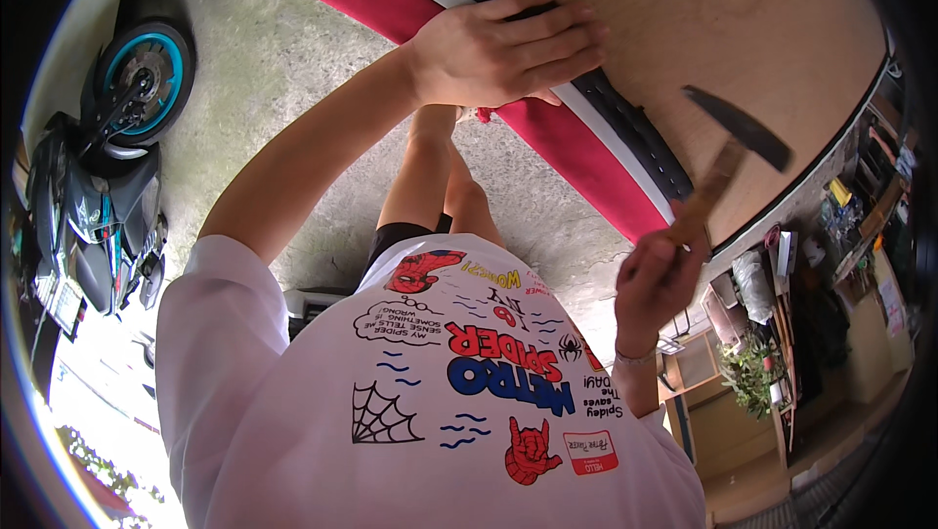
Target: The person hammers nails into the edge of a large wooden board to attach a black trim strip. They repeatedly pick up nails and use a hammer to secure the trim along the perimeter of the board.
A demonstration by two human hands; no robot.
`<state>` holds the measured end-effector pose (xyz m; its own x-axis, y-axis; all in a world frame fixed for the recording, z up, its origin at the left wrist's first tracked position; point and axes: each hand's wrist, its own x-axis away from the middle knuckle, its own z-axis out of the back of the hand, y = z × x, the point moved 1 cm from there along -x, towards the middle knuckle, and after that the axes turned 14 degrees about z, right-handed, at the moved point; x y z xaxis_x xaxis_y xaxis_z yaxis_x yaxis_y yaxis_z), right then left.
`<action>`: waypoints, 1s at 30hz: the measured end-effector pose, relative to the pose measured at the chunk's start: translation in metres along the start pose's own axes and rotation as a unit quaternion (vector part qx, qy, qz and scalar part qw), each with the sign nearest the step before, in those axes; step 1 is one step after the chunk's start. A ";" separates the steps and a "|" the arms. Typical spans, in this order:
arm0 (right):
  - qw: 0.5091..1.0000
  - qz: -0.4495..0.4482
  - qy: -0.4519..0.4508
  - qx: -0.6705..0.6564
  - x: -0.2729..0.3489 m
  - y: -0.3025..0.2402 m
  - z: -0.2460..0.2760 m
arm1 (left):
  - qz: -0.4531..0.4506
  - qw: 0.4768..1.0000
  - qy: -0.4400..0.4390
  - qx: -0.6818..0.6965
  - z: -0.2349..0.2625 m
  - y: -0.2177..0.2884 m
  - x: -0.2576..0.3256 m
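Nearest the camera, a white short-sleeved T-shirt with red, blue and black cartoon prints (430,402) fills the lower middle of the frame, and both bare forearms rise from it toward the top. Up at the top centre, the left hand (503,50) lies flat, palm down and fingers spread, pressing on the black ribbed rubber strip (635,133) that runs along the curved edge of a large light-brown plywood board (743,31); it grasps nothing, it only presses. Just beside the black strip run a narrow white band (606,128) and then a wide red padded band (567,153), both following the same curve from the upper left to the middle right of the frame.

At the middle right, the right hand (657,280) is closed in a fist around the lower end of a hammer with a light wooden handle and dark metal head (733,138). The hammer is raised, its head standing over the plywood, well apart from the left hand, with the handle slanting down to the fist.

Below the board lies rough grey concrete ground (283,70). A dark scooter with a turquoise-rimmed wheel (107,168) stands at the left edge. Cluttered wooden shelves (831,265) and a small green plant (747,373) sit at the lower right.
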<state>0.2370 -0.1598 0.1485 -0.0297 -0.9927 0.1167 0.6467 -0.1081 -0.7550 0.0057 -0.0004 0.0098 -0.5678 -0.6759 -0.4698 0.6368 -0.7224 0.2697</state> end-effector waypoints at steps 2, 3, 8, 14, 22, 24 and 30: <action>0.987 0.073 -0.091 0.110 -0.001 0.013 -0.011 | -0.003 1.000 -0.002 -0.003 0.002 0.000 -0.001; 0.989 0.036 -0.103 0.102 0.002 0.012 -0.008 | -0.002 1.000 -0.001 -0.002 0.002 -0.001 0.000; 0.999 -0.020 -0.022 0.034 0.002 0.006 -0.001 | 0.000 1.000 0.009 -0.003 -0.001 -0.001 0.001; 0.996 -0.060 -0.056 0.028 -0.001 0.002 0.004 | -0.001 1.000 -0.002 -0.004 0.001 -0.001 0.001; 0.996 -0.022 -0.065 0.059 0.002 0.006 0.003 | -0.002 1.000 0.011 0.002 0.001 0.000 -0.002; 0.998 -0.027 -0.042 0.044 0.008 0.010 0.000 | 0.001 1.000 0.010 0.008 0.001 0.000 -0.002; 0.999 0.011 -0.026 0.040 0.004 0.016 -0.004 | -0.004 1.000 0.008 -0.002 0.001 0.000 -0.002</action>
<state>0.2442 -0.1658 0.1343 0.0239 -0.9905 0.1354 0.7063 -0.0792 -0.7035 0.0061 0.0006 0.0120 -0.5641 -0.6679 -0.4854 0.6350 -0.7267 0.2620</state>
